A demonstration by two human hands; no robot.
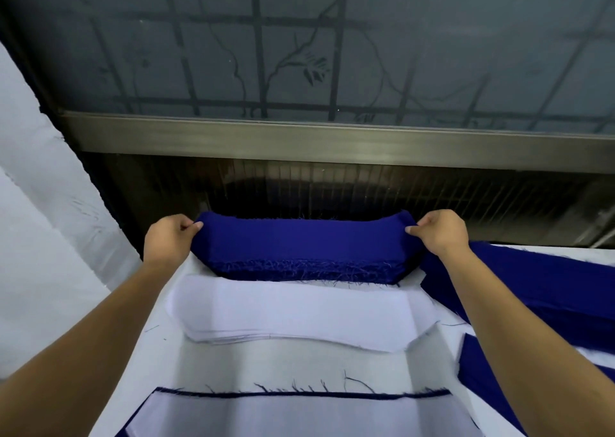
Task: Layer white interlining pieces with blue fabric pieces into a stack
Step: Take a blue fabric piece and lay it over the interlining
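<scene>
left hand [169, 237] pinching blue piece [306, 237] at its left end | right hand [439, 232] pinching right end | I grip both ends to peel it flat off blue pile [306, 268] at far edge | white pile [299, 313] just nearer | stack [299, 416] nearest, white on top, so blue seems due

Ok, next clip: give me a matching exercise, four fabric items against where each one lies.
1 blue pile
2 white pile
3 white-on-blue stack
4 loose blue cloth

A nearest the camera
B at the right edge
C ends pinched by left hand and right hand
D flat, between two others

Pairs: 1-C, 2-D, 3-A, 4-B
</scene>
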